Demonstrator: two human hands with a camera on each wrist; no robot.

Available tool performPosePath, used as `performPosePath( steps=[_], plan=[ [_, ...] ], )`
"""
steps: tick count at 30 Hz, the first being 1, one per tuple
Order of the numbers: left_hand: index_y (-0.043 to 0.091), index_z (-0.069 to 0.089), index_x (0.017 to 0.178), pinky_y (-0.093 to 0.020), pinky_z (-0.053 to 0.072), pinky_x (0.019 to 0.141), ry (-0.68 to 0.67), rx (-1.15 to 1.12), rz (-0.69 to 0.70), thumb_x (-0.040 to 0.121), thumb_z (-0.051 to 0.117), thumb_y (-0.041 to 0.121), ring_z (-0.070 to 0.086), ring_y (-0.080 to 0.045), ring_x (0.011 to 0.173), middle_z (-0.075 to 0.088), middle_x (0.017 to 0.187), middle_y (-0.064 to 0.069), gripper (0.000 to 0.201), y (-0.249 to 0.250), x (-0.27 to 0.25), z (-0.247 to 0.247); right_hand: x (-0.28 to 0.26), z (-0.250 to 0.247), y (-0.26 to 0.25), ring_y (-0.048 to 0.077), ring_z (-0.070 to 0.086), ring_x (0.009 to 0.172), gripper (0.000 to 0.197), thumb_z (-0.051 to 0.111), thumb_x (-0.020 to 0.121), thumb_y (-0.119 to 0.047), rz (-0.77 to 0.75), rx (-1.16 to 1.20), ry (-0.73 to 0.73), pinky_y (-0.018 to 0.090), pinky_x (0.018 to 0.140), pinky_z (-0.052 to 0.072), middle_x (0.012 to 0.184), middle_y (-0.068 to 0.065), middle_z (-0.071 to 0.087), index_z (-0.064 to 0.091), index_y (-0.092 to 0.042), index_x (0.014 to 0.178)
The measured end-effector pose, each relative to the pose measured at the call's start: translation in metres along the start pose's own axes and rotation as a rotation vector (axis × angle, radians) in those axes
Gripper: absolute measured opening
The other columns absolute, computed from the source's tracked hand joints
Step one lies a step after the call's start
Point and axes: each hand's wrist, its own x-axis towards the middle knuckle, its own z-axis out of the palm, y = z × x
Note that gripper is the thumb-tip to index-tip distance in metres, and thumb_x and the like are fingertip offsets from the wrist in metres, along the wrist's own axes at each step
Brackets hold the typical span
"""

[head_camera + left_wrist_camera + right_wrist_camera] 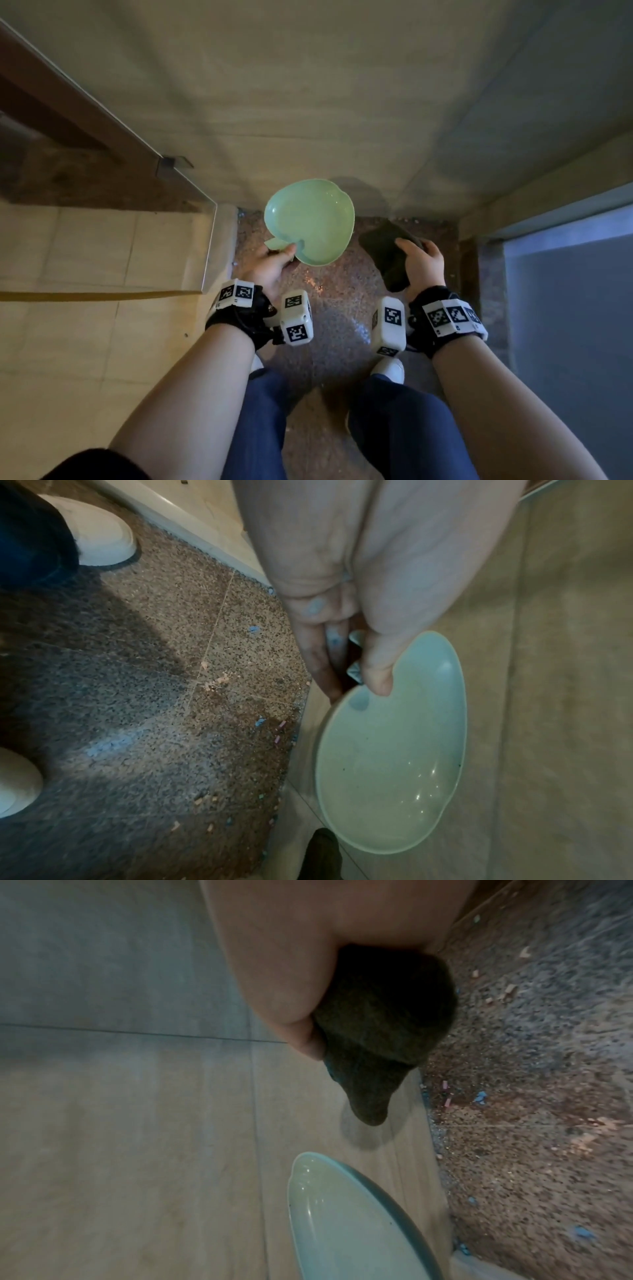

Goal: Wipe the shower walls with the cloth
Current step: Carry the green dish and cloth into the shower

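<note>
I have the dark cloth [388,257] bunched in my right hand [422,264], fingers and thumb curled around it, a loose tail hanging out past the thumb in the right wrist view. It is clear of the tiled shower wall [308,102] ahead, not yet touching it. My left hand [272,265] pinches the short handle tab of a pale green apple-shaped dish [310,222], thumb on top and fingers underneath, holding it tilted near the foot of the wall, above the speckled stone floor [329,329].

The step, as I judge it, is getting the cloth flat onto the tile and starting strokes. A wadded cloth wipes poorly, so I'd spread it over the palm, tuck that tail in, and press with flat fingers. I'd work from high on the wall down toward the floor edge, overlapping passes, then move to the right-hand wall [548,120] at the corner.

The dish shows a few glints inside (water, possibly; I cannot tell how much), so I'd keep it level and well apart from the wiping arm. The glass panel [113,130] on the left stands close; I'd watch my left elbow.
</note>
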Motion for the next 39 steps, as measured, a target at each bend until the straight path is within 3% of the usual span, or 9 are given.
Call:
performPosePath(
  steps=[6, 10, 16, 19, 24, 27, 33, 36, 39],
  plan=[
    [0.002, 0.061, 0.107, -0.025, 0.056, 0.075, 0.030, 0.052, -0.019, 0.092, 0.056, -0.004, 0.065, -0.019, 0.088, 0.066, 0.103, -0.010, 0.017, -0.044, 0.084, -0.020, 0.085, 0.028, 0.065, 0.031, 0.063, 0.098, 0.017, 0.065, 0.089, -0.019, 0.037, 0.030, 0.037, 0.045, 0.092, 0.051, 0.105, 0.010, 0.065, 0.057, -0.013, 0.102],
    [-0.003, 0.056, 0.123, -0.028, 0.056, 0.080, 0.058, 0.092, -0.009, 0.091, 0.058, -0.004, 0.063, -0.022, 0.094, 0.063, 0.116, -0.014, 0.032, -0.070, 0.135, -0.034, 0.139, 0.049, 0.098, 0.031, 0.060, 0.100, 0.023, 0.064, 0.090, -0.015, 0.087, 0.057, 0.037, 0.045, 0.098, 0.047, 0.113, 0.010, 0.062, 0.054, -0.013, 0.110],
    [-0.008, 0.051, 0.130, -0.033, 0.047, 0.092, 0.009, 0.184, -0.005, 0.093, 0.054, -0.006, 0.058, -0.031, 0.114, 0.059, 0.128, -0.020, 0.037, -0.096, 0.213, -0.058, 0.212, 0.083, 0.126, 0.026, 0.061, 0.095, 0.046, 0.071, 0.081, -0.022, 0.127, 0.107, 0.059, 0.039, 0.094, 0.050, 0.116, 0.006, 0.061, 0.057, -0.006, 0.122],
    [-0.009, 0.049, 0.131, -0.035, 0.046, 0.095, -0.017, 0.231, -0.013, 0.094, 0.051, -0.008, 0.055, -0.034, 0.120, 0.056, 0.131, -0.023, 0.037, -0.107, 0.246, -0.069, 0.247, 0.096, 0.149, 0.024, 0.068, 0.101, 0.038, 0.055, 0.087, -0.027, 0.144, 0.227, -0.079, 0.039, 0.094, 0.050, 0.118, 0.007, 0.067, 0.066, -0.006, 0.116],
    [-0.007, 0.049, 0.131, -0.042, 0.047, 0.095, -0.011, 0.341, -0.054, 0.094, 0.052, -0.006, 0.054, -0.036, 0.120, 0.055, 0.134, -0.022, 0.037, -0.122, 0.295, -0.083, 0.261, 0.117, 0.170, 0.033, 0.066, 0.105, 0.033, 0.041, 0.096, -0.016, 0.139, 0.540, -0.185, 0.041, 0.095, 0.049, 0.118, 0.019, 0.066, 0.060, -0.004, 0.120],
    [-0.008, 0.049, 0.132, -0.041, 0.047, 0.091, 0.004, 0.395, -0.086, 0.095, 0.051, -0.005, 0.051, -0.038, 0.124, 0.053, 0.135, -0.020, 0.037, -0.127, 0.312, -0.084, 0.263, 0.127, 0.185, 0.030, 0.072, 0.087, 0.033, 0.056, 0.090, -0.027, 0.209, 0.369, -0.152, 0.036, 0.075, 0.054, 0.103, 0.013, 0.072, 0.065, -0.010, 0.116],
    [-0.002, 0.037, 0.143, -0.038, 0.053, 0.070, 0.054, 0.412, -0.171, 0.096, 0.054, 0.001, 0.058, -0.034, 0.115, 0.055, 0.135, -0.018, 0.050, -0.143, 0.333, -0.089, 0.255, 0.131, 0.215, 0.028, 0.072, 0.085, 0.028, 0.056, 0.091, -0.021, 0.345, 0.388, -0.214, 0.032, 0.071, 0.057, 0.100, 0.016, 0.073, 0.068, -0.005, 0.110],
    [-0.006, 0.048, 0.133, -0.046, 0.048, 0.095, 0.063, 0.494, -0.172, 0.097, 0.054, 0.002, 0.056, -0.036, 0.118, 0.056, 0.130, -0.017, 0.037, -0.149, 0.342, -0.092, 0.256, 0.130, 0.224, 0.032, 0.064, 0.109, 0.034, 0.058, 0.087, -0.025, 0.385, 0.373, -0.222, 0.036, 0.082, 0.054, 0.109, 0.015, 0.070, 0.067, -0.006, 0.113],
    [-0.004, 0.053, 0.129, -0.045, 0.047, 0.100, 0.025, 0.551, -0.168, 0.097, 0.054, 0.004, 0.059, -0.031, 0.103, 0.060, 0.121, -0.013, 0.033, -0.153, 0.348, -0.098, 0.260, 0.132, 0.226, 0.034, 0.062, 0.112, 0.038, 0.060, 0.085, -0.027, 0.388, 0.348, -0.226, 0.043, 0.090, 0.051, 0.115, 0.017, 0.068, 0.066, -0.004, 0.115]
  ],
)
